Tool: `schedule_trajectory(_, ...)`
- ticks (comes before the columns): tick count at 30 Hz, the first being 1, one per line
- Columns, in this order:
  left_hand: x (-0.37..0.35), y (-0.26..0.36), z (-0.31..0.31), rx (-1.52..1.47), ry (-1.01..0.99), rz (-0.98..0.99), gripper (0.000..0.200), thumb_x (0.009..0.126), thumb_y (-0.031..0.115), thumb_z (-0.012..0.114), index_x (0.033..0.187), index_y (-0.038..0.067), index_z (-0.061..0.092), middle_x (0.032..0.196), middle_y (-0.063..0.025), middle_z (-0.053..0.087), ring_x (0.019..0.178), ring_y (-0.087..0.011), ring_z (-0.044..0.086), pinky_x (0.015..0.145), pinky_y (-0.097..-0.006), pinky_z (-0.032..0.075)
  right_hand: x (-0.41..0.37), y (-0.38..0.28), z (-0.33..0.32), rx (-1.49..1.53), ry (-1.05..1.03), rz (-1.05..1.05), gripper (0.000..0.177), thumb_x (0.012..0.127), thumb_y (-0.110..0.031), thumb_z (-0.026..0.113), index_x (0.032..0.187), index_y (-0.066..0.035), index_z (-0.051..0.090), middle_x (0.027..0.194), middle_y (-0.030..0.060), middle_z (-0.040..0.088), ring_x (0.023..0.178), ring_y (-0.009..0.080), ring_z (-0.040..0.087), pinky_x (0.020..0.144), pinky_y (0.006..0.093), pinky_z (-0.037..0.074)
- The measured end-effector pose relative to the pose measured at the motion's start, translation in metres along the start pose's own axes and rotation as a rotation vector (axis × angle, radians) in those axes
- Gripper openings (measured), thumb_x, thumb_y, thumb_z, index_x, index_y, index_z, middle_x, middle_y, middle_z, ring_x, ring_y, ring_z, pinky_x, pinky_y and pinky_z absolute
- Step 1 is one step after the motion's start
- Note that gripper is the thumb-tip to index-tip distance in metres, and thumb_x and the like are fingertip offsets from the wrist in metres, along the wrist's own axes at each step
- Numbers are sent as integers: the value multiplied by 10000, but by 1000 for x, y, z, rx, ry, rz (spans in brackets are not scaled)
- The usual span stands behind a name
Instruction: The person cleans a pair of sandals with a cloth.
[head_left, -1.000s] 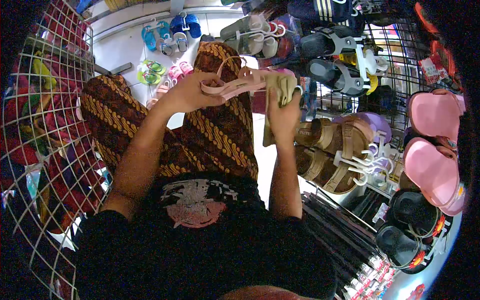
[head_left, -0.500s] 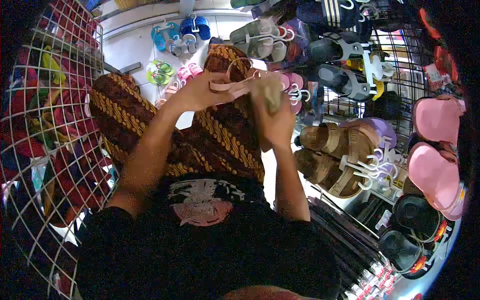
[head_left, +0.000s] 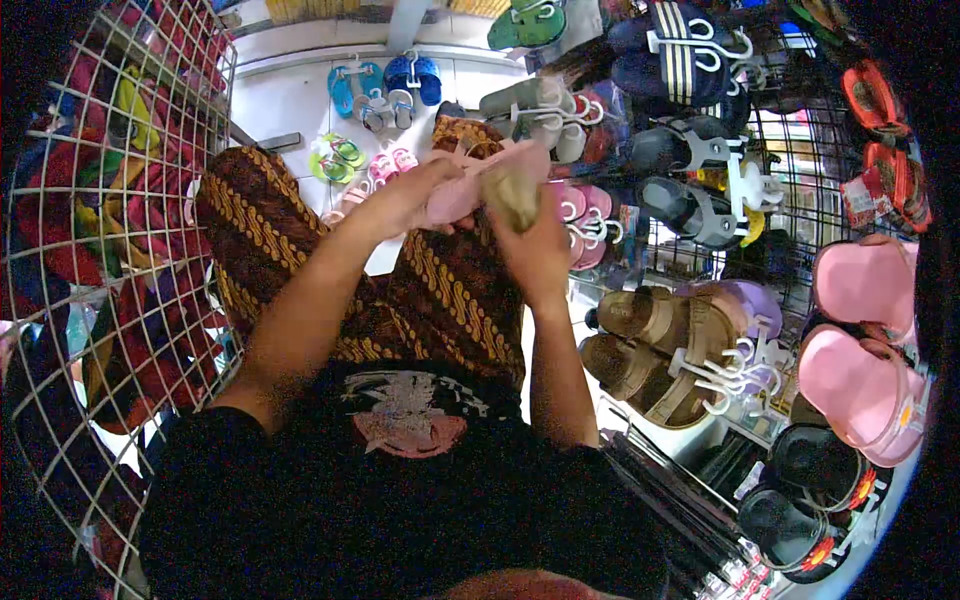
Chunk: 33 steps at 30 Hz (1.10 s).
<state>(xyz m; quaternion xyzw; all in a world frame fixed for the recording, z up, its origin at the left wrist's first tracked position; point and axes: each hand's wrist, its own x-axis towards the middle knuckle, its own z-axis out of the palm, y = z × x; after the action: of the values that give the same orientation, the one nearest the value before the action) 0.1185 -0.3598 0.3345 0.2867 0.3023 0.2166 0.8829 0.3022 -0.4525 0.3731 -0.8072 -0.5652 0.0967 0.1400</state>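
Observation:
A pink sandal is held above the lap by my left hand, its fingers closed around the near end. The flat pink face of the sandal is turned toward me. My right hand is closed on a crumpled yellowish-tan cloth, which lies against or just in front of the sandal's right part. Motion blurs the cloth, so full contact is hard to judge. Below both hands is the brown batik fabric over my legs.
A wire grid with colourful goods stands on the left. Brown sandals and pink slippers on hangers crowd the right. Small blue slippers and green slippers lie on the white tiles ahead.
The pink sandal has turned from showing its straps to showing a broad flat face. Both hands stay close together with the cloth still in the right one. The view has shifted slightly.

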Motion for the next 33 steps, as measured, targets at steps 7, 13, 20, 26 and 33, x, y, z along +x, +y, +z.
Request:
schedule_trajectory(7,3,9,1,-88,115,-177,430,921,376,420,1213,69,497,991,-110,673,795,-257,694,539,-312,508,-8,-14,-3,-20,-23,-192,603,821,-489,645,1202,-52,481,977,272,637,911,456,616,771,526,486)
schedule_trajectory(13,18,-2,-9,-93,56,-137,413,910,395,430,1210,123,514,994,-73,668,763,-234,690,518,-290,475,5,-18,-9,-55,-16,-74,584,817,-502,627,1195,-81,482,943,259,642,875,447,625,744,526,494)
schedule_trajectory(20,11,-4,-5,-82,65,-108,410,907,425,462,1180,127,528,984,-62,672,763,-241,681,571,-324,477,22,4,5,1,-2,185,586,809,-458,650,1259,-117,496,1027,212,642,934,394,623,752,507,512)
schedule_trajectory(26,22,-12,-22,-104,31,-131,436,903,416,467,1197,100,524,966,-77,671,767,-231,669,597,-326,482,17,1,-3,151,-75,-82,630,772,-423,692,1226,-48,468,984,231,631,903,427,612,785,491,485)
schedule_trajectory(33,15,-9,-14,-113,59,-96,442,897,443,465,1198,126,529,948,-88,670,748,-240,674,553,-311,488,11,14,28,64,307,-115,652,783,-385,677,1302,-80,427,1248,286,444,1149,475,453,893,516,449)
